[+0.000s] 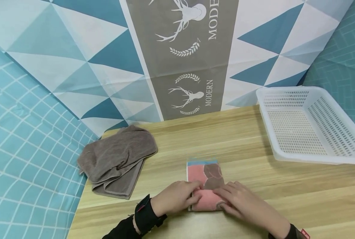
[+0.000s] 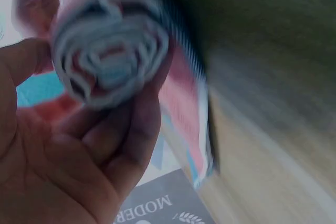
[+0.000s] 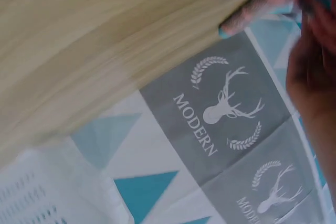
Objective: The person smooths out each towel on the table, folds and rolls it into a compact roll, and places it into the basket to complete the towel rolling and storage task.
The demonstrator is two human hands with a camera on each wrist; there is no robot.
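Observation:
A pink towel point(image 1: 195, 173) with brown shapes and a blue far edge lies partly rolled on the table. Its near part forms a thick roll point(image 1: 206, 201), while a flat strip reaches away beyond it. My left hand point(image 1: 178, 196) holds the roll's left end, thumb and fingers curled about it. Spiral layers show at that roll end point(image 2: 113, 51) in the left wrist view. At the other end, my right hand point(image 1: 243, 203) grips the roll with thumb near and fingers over the top. The right wrist view catches only part of this hand point(image 3: 314, 72), at its right edge.
A folded brown-grey towel point(image 1: 117, 156) lies at the table's left side. At the back right stands a white perforated plastic basket point(image 1: 321, 157). Patterned cloth point(image 1: 192, 66) hangs behind the wooden table point(image 1: 177, 142), and blue checked cloth borders its left.

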